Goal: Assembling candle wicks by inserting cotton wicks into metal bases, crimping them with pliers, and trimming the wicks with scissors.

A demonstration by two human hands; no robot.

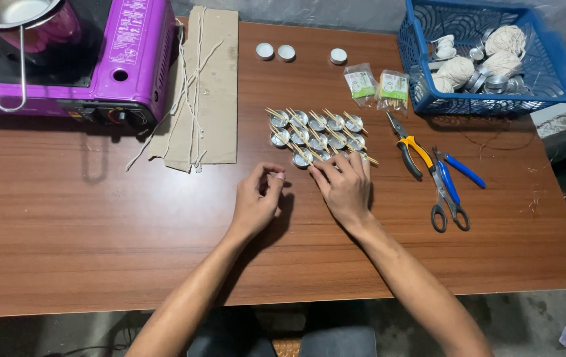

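Several small round metal cups point(317, 131) sit in rows at the table's middle, each with thin wooden sticks laid across its top. My right hand point(345, 188) lies flat just below them, its fingertips touching the front row of cups. My left hand point(258, 198) rests beside it on the brown wooden table point(97, 218), fingers curled with thumb and fingertips pinched together; whether something small is held there is too small to tell.
A purple portable stove point(107, 59) with a metal pot point(11, 16) stands far left. Cardboard with strings point(207, 86) lies beside it. Pliers point(407, 145), blue tool point(458, 173) and scissors point(447, 201) lie right. A blue basket point(488, 56) holds twine balls and cups. Small packets point(377, 86) and loose cups point(276, 51) sit behind.
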